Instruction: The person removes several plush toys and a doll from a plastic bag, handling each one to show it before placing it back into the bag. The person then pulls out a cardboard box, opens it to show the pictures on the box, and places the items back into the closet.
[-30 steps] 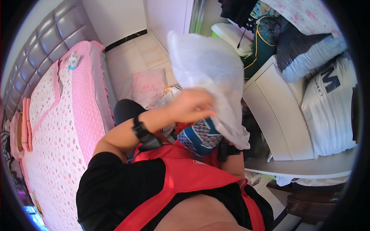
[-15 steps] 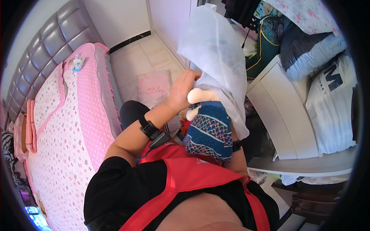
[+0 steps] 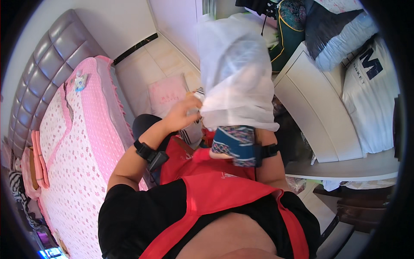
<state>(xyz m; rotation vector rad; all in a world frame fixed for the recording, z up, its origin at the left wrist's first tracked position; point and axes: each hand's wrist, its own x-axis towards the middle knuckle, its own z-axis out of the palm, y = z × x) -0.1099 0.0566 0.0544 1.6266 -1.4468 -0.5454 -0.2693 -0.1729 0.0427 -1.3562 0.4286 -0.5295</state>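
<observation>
A sheer white cloth bag (image 3: 237, 73) hangs in front of me, its open edge towards my body. At the bag's left edge is my left hand (image 3: 185, 113), its fingers curled and closed on the thin cloth. A blue knitted thing (image 3: 235, 144) with multicoloured patterned bands sticks out below the bag's edge; its upper part is covered, and a blue shape shows faintly through the cloth. My right forearm (image 3: 266, 137) runs up beside it and under the bag, so the right hand is hidden. A small red piece (image 3: 201, 155) shows left of the knitted thing.
A bed with a pink-and-white cover (image 3: 69, 142) stands at left. A flat pink packet (image 3: 168, 93) lies on the tiled floor. To the right are a pale cabinet (image 3: 315, 112), a stuffed white bag (image 3: 368, 99) and a grey-blue bundle (image 3: 345, 43).
The white bag has come down towards me and covers more of the knitted thing; the cream rounded ends are out of sight. My left hand has moved left and nearer my body.
</observation>
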